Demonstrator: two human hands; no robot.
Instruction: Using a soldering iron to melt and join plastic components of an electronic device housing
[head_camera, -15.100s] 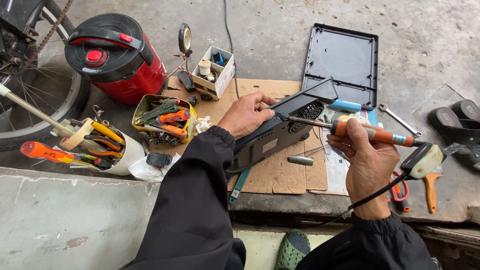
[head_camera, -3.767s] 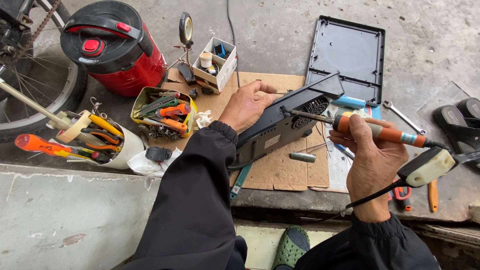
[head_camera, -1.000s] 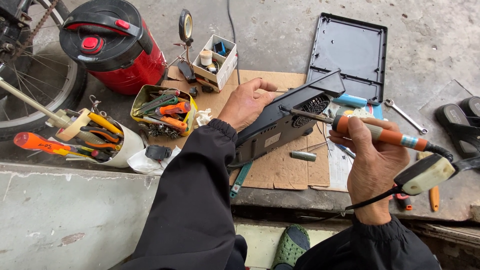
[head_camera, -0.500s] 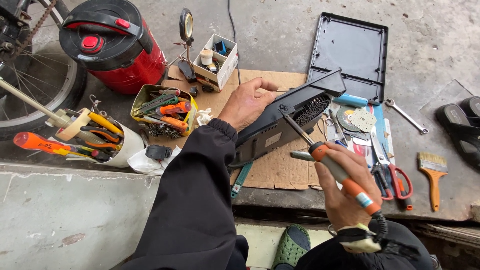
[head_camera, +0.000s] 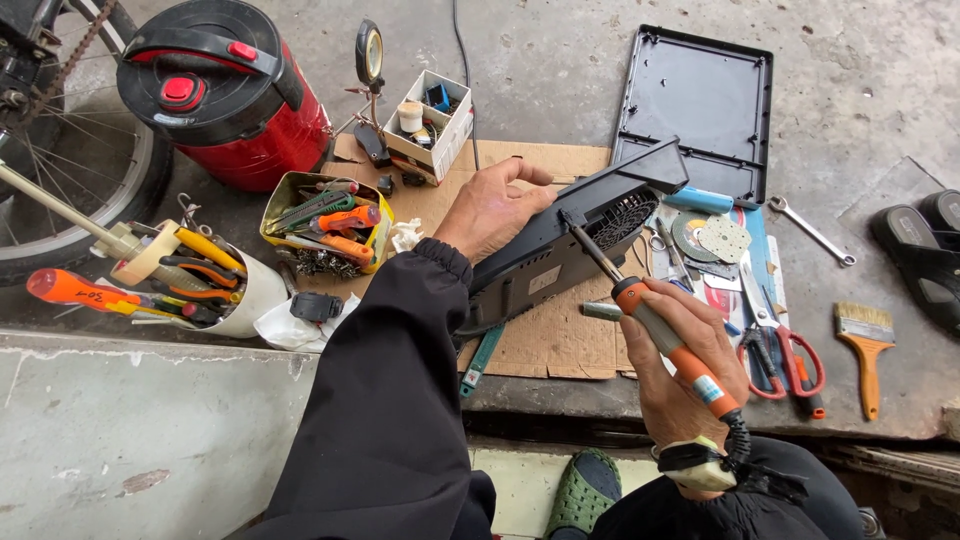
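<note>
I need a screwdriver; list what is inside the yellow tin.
The yellow rectangular tin holds orange-handled screwdrivers, green-handled tools and a wire brush. Anything beneath them is covered.

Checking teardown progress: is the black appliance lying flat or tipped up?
Tipped up. The black appliance stands on its long edge on the cardboard, steadied by the left hand; its vent grille faces the camera.

Wheel (head_camera: 70, 170): cut off by left edge. Sandal (head_camera: 925, 250): cut off at right. Box (head_camera: 430, 125) contents: too small to be told.
</note>
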